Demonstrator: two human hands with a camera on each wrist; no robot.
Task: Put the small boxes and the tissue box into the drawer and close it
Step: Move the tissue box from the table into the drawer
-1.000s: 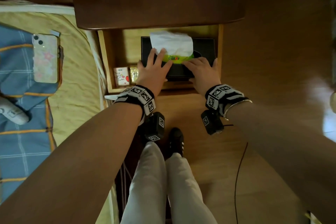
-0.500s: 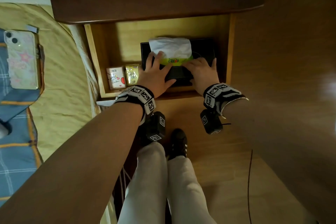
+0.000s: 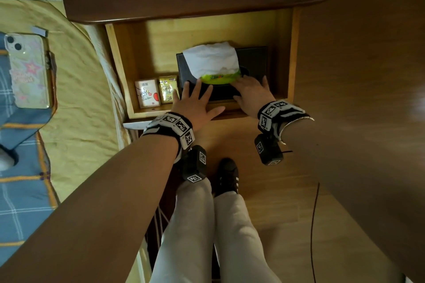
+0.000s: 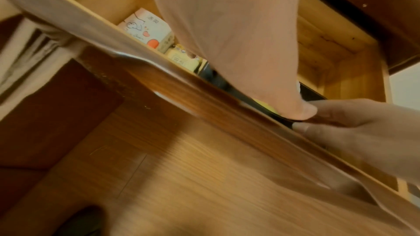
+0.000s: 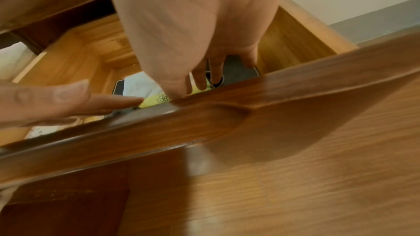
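Observation:
The wooden drawer [image 3: 119, 71] stands pulled out under the nightstand top. Inside lies the black tissue box [image 3: 253, 60] with a white tissue and a green pack poking out of its slot. Left of it stand two small boxes, a white one [image 3: 147, 93] and a yellow one [image 3: 167, 88]. My left hand [image 3: 195, 103] lies flat with spread fingers on the near left part of the tissue box. My right hand [image 3: 250, 92] rests with straight fingers on its near right part, beside the green pack. In the wrist views both palms hang over the drawer front [image 5: 227, 123].
A bed with a yellow sheet [image 3: 76, 99] and a blue checked blanket lies to the left, with a phone [image 3: 27, 71] on it. My legs and a black shoe [image 3: 226, 177] stand on the wooden floor in front of the drawer. A thin black cable [image 3: 314, 225] runs along the floor at right.
Both hands have slid back toward the drawer's front edge across the tissue box top. The box lies lower in the drawer and further from the nightstand top than before.

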